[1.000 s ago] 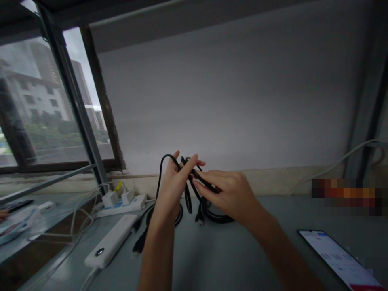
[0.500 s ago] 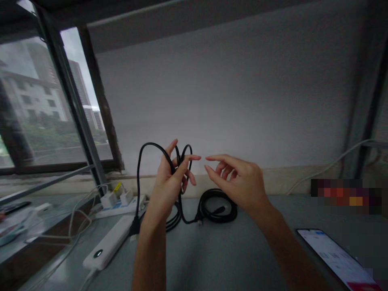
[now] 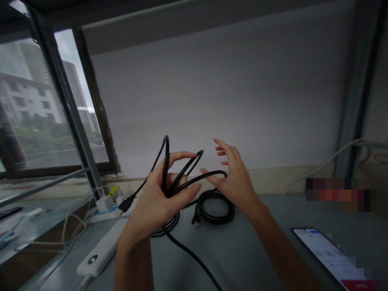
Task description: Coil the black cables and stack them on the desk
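Several loops of black cable (image 3: 165, 169) were grasped by the left hand (image 3: 157, 197) toward seven o'clock, one reaching the right hand (image 3: 238, 178) at its thumb, the other fingers spread and empty, while a loose length (image 3: 197, 258) toward six o'clock left the gathering apparently incomplete.

Loops of black cable (image 3: 197, 178) bridge the gap between the left fingers (image 3: 182, 155) and the right fingers (image 3: 226, 145), obstructing a straight pass there. Higher up, open air runs along the wall (image 3: 227, 89). Between the forearms the tabletop (image 3: 239, 246) offers a lane, crossed by a trailing cable (image 3: 194, 255) and narrowed behind by a coiled cable (image 3: 216, 220). A power bank (image 3: 101, 250) and white cords (image 3: 64, 226) crowd the left side; bare room separates right forearm (image 3: 266, 242) and phone (image 3: 327, 252).
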Demonstrator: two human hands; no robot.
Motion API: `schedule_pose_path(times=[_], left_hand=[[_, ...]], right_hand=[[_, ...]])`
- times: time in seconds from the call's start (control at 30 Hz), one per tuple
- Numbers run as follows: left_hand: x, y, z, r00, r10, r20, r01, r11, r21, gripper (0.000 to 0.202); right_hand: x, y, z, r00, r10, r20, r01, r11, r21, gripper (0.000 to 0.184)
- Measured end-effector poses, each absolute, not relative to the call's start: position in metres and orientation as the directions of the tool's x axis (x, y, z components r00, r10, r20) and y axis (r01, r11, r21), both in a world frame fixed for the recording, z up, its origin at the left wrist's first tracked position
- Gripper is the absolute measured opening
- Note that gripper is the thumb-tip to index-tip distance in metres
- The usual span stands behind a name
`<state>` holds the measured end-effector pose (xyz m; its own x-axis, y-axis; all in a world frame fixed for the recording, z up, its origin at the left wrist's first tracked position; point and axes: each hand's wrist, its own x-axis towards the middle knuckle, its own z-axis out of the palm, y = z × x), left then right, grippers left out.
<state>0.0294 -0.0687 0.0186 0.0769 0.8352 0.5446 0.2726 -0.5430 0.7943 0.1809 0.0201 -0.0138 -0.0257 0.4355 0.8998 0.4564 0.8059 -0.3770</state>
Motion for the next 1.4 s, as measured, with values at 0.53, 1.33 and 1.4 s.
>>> schedule_pose_path(times=[0.53,1.33,1.4], left_hand=[[0.038,-0.055,0.012,0.198,0.039,0.979,0.836,-0.528,-0.148,0.023],[0.063,-0.006,0.0,-0.42,0.764,0.491,0.176,-0.462,0.869,0.037],[0.067,0.001,-0.006,-0.319,0.864,0.39,0.089,-0.383,0.92,0.046]], right_hand=[[0.179,0.009,-0.006,0.016,0.338,0.941,0.252,0.909,-0.331,0.039],[0.191,-0.03,0.016,-0.043,0.864,0.501,-0.557,0.395,-0.731,0.049],[0.189,-0.032,0.015,-0.016,0.859,0.512,-0.542,0.423,-0.726,0.05]])
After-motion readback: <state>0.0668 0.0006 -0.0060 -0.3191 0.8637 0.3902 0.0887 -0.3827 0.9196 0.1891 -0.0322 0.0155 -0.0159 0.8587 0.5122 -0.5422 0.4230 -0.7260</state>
